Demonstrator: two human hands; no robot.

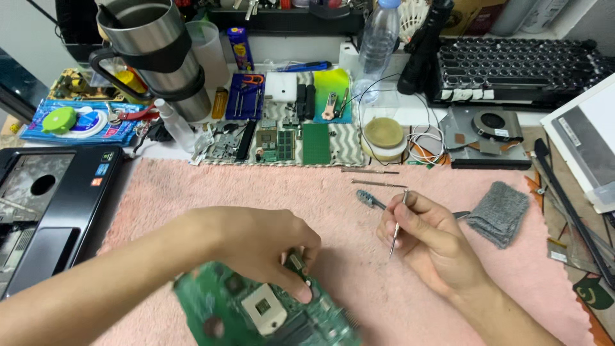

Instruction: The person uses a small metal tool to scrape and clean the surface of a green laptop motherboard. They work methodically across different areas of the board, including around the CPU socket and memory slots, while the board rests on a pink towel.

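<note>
1. At the far left, a stripped black laptop base [54,211] lay beside the pink mat [359,282], its shell opened up, apparently set aside to leave the mat free as a soft work surface
2. My left hand [256,247] reached across the mat and pinched the upper edge of a green circuit board [269,311], thumb and fingers closed on it near a small component; the grip seemed meant to steady the board while keeping my fingers off the square socket [264,309] at its middle
3. The board sat low in the frame, at the near edge of the mat, blurred; its long axis ran diagonally from near left to lower right, face and socket turned up toward me. Whether it rested fully on the mat or was tipped up, I could not tell
4. Behind it, along the mat's far edge, small boards and parts [288,144] were laid out in a row on a patterned cloth, seemingly sorted for easy finding
5. My right hand [429,237] held a thin metal tool [398,224] in a narrow pen-like grip, the shaft nearly upright with its tip pointing down at the mat, clear of the board
6. A small brush [370,199] lay just behind that hand, and a folded grey cloth [500,211] rested at the right, near it
</note>
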